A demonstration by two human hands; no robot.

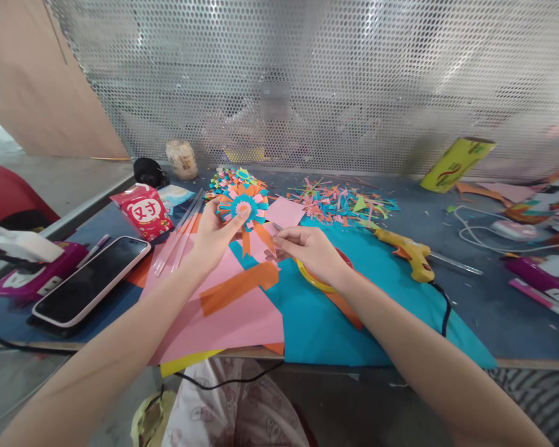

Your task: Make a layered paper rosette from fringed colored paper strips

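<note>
A layered paper rosette [253,202] in orange, blue and pink, with two orange tails, is held up in my left hand [218,230], thumb on its pink centre. Close to its right tail, my right hand [305,245] is pinched on something thin and greyish, too small to name. Beneath my hands are pink paper sheets [242,323] and blue sheets [335,329], with an orange strip [237,288] lying across the pink. A yellow ring-shaped roll [314,279] is partly hidden behind my right hand.
A yellow glue gun [412,251] with its cord lies right. Paper scraps [335,202] pile up behind. At left are glue sticks [181,233], a phone [93,279], a red packet [144,211] and a purple power strip [41,273]. A yellow tube [456,164] stands before the perforated metal panel [335,81].
</note>
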